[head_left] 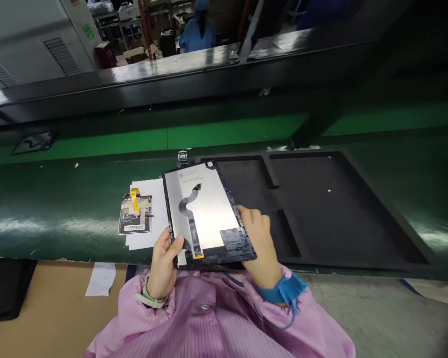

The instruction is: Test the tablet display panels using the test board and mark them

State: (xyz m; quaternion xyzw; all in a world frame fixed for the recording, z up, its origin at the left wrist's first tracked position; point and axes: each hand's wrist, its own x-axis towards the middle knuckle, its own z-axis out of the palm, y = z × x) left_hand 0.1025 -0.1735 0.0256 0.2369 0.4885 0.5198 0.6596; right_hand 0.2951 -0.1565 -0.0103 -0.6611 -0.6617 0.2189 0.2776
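Note:
A tablet-sized screen panel (212,209) with a silvery back, a black frame and a curved dark ribbon cable is held tilted in front of me. My left hand (164,258) grips its lower left corner, the thumb lying on the back face near the cable. At the panel's right edge is my right hand (259,243), its fingers curled and partly hidden behind the frame; whether it grips the edge is unclear. Left of the panel, a small circuit board (136,215) with yellow tape lies on white sheets (155,189).
A black foam tray (306,214) with compartments lies right of the panel on the green bench (59,199). A small metallic object (182,158) stands beyond the panel. Another dark panel (35,142) is at the far left. A person in blue (197,35) is in the background.

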